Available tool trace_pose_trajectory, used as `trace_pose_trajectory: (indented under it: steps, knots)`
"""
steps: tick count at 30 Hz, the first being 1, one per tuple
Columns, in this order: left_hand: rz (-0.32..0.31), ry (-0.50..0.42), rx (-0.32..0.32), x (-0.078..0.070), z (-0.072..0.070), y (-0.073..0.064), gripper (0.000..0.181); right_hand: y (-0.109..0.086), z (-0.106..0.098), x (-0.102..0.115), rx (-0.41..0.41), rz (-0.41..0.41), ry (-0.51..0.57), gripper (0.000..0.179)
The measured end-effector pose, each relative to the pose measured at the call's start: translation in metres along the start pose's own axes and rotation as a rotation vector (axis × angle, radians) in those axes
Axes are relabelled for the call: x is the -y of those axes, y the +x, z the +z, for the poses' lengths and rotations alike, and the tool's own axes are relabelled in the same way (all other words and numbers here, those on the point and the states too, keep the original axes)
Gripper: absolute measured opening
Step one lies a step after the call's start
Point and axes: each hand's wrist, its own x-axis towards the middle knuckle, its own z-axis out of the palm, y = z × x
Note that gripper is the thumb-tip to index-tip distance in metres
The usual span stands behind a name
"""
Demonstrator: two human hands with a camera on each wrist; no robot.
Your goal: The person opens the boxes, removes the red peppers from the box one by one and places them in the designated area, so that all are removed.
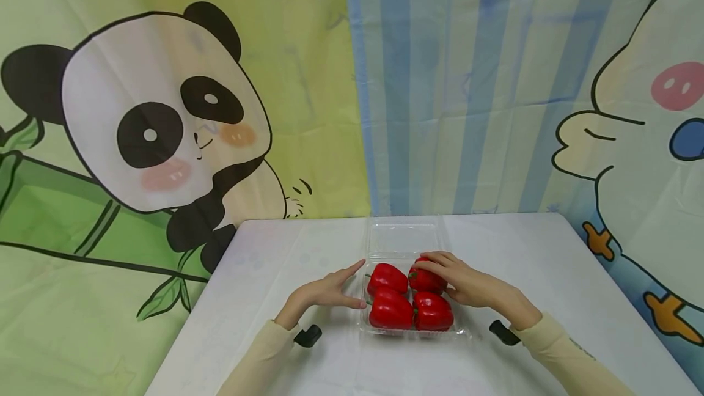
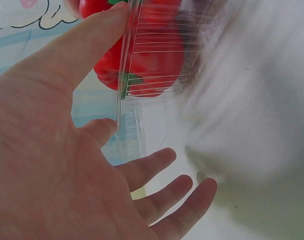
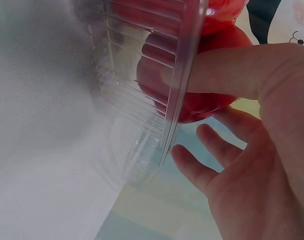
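A clear plastic clamshell box (image 1: 408, 331) holds several red bell peppers, with its lid (image 1: 404, 237) folded open toward the back. My right hand (image 1: 470, 281) grips the far-right bell pepper (image 1: 426, 281), fingers over its top. In the right wrist view the thumb reaches inside the box rim (image 3: 184, 85) against that pepper. My left hand (image 1: 326, 291) is beside the box's left side, fingers spread. Its thumb is at the rim in the left wrist view, near a bell pepper (image 2: 156, 60) behind the ridged wall. Green stems show on some peppers.
The box stands on a white-covered table (image 1: 308, 249). Behind the table hangs a cartoon curtain (image 1: 308, 78) with a panda and blue stripes. Black wrist straps (image 1: 308, 336) show at both sleeves.
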Motion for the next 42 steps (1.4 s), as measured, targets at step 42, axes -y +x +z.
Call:
trace_pose_trajectory:
  steps: [42]
  knots:
    - [0.001,-0.004,0.010,0.003,0.001,0.002,0.104,-0.006,-0.014,0.000,-0.028,0.084,-0.004,0.089]
